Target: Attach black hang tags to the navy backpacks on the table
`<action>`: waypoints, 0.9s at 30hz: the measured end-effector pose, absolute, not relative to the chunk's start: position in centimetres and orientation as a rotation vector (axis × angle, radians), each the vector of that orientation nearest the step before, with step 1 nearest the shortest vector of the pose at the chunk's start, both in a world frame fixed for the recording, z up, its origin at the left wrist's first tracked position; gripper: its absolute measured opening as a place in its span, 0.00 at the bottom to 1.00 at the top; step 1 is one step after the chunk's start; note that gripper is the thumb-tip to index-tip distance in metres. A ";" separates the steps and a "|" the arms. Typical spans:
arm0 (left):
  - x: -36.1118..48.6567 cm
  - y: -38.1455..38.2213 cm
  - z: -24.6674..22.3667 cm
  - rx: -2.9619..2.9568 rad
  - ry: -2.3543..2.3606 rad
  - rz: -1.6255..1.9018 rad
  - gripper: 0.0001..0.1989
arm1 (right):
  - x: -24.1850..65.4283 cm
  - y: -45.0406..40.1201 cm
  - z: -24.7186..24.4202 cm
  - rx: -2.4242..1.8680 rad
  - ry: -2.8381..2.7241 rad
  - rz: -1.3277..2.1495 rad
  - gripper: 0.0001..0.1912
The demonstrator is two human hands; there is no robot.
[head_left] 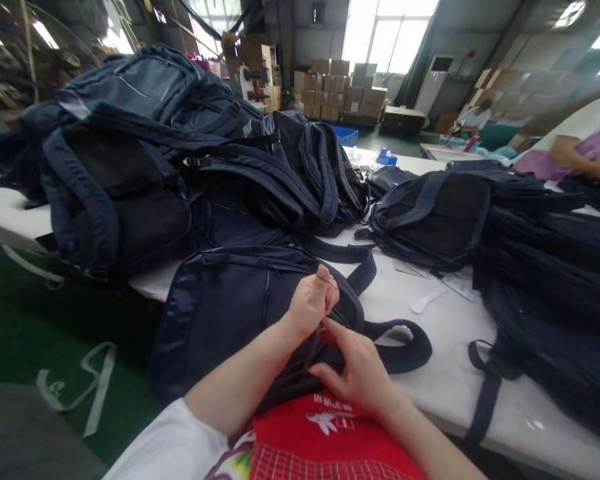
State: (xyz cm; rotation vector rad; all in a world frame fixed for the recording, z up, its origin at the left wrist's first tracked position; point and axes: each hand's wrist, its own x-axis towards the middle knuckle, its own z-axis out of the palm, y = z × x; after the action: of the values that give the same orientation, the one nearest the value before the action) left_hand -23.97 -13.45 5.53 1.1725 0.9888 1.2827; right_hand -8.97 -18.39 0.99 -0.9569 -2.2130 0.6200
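Note:
A dark navy backpack [225, 300] lies on its side on the white table in front of me, partly over the near edge. Above its right part is my left hand [314, 301], closed in a fist with the thumb on top. A thin dark line, like a thread, crosses the thumb; what the fingers hold is hidden. Lower and to the right, my right hand [357, 363] is at the backpack's edge, thumb and forefinger apart with dark fabric between them. A padded shoulder strap [415, 343] loops out on the table beside this hand.
A pile of navy backpacks [145, 100] rises at the back left. Another backpack [433, 217] lies to the right, beside more dark bags [555, 287]. A white strip [427, 300] lies on the table [450, 380]. A co-worker [575, 143] stands at the far right.

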 end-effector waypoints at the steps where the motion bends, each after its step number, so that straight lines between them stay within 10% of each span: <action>1: -24.6 -13.3 5.6 1.300 1.075 1.252 0.35 | -8.5 -18.2 1.4 -0.922 -2.230 0.659 0.20; 18: -27.0 -9.7 5.5 1.878 1.368 0.799 0.17 | -3.3 -1.8 -2.2 -1.350 -1.341 1.412 0.14; 27: -27.9 -10.3 3.6 1.951 1.447 0.596 0.17 | -1.8 -6.8 -1.4 -1.635 -1.901 0.973 0.16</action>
State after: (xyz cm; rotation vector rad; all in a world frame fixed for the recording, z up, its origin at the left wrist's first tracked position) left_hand -27.94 -10.35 3.56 1.9507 1.4467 0.5962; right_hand -1.85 -6.83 -1.45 -1.6351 -1.9010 0.9728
